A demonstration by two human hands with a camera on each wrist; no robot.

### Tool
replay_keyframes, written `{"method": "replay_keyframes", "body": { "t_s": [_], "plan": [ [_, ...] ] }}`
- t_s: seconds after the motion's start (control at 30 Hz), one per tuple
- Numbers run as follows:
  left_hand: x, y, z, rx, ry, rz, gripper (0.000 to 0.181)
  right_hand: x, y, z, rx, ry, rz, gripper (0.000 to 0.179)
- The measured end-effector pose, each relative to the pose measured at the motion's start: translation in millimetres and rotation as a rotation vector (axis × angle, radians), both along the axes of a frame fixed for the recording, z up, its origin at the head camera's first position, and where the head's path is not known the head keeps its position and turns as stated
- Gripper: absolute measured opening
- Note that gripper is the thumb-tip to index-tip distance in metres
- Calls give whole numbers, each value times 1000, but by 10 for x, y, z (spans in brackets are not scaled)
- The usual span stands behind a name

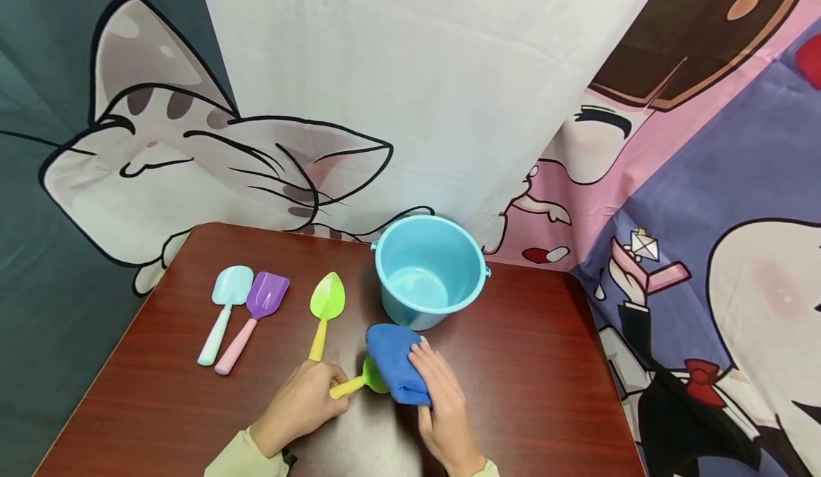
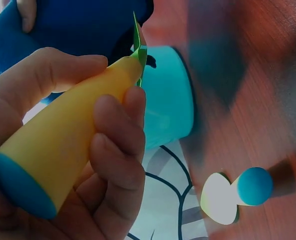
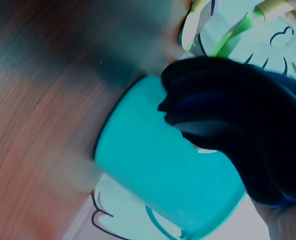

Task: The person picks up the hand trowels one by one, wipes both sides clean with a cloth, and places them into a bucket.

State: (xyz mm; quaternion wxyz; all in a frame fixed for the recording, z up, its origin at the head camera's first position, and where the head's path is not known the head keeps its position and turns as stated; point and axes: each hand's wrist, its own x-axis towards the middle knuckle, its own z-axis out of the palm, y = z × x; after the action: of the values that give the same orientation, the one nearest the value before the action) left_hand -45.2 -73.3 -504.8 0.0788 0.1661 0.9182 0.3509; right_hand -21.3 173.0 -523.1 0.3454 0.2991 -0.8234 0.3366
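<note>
My left hand point(image 1: 306, 400) grips the yellow handle point(image 2: 70, 132) of a toy shovel with a green blade point(image 1: 375, 376). In the left wrist view the thumb lies along one side of the handle and the fingers curl round the other. A folded blue cloth point(image 1: 393, 363) is held in my right hand point(image 1: 446, 411), its fingers laid over the outer side. The cloth overlaps part of the green blade in the head view; whether they touch is hard to tell. In the right wrist view the cloth point(image 3: 248, 110) looks dark and thickly folded.
A light blue bucket point(image 1: 420, 311) stands at the table's back edge, just beyond the cloth. Left of it lies another green shovel point(image 1: 328, 299) with a yellow handle. Farther left are a purple shovel point(image 1: 266, 294) and a pale blue shovel point(image 1: 232, 286). A printed curtain point(image 1: 410, 92) hangs behind the table.
</note>
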Motion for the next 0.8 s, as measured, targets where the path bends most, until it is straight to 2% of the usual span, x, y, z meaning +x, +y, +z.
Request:
{"method": "replay_keyframes", "body": {
  "t_s": [0.13,0.33,0.43,0.63,0.8],
  "plan": [
    [-32,5,29,-2,-11,5,10,49,-37,6,70,-72,73,58],
    [-45,8,60,-15,-37,12,9,75,-75,-8,164,-138,128,48],
    [-50,14,60,-22,-15,6,10,89,-93,-18,228,-211,135,46],
    [-50,21,80,-34,34,-33,27,122,-131,-41,363,-339,132,51],
    [-41,13,85,-44,36,-43,29,123,-143,-43,429,-397,120,54]
  ]
}}
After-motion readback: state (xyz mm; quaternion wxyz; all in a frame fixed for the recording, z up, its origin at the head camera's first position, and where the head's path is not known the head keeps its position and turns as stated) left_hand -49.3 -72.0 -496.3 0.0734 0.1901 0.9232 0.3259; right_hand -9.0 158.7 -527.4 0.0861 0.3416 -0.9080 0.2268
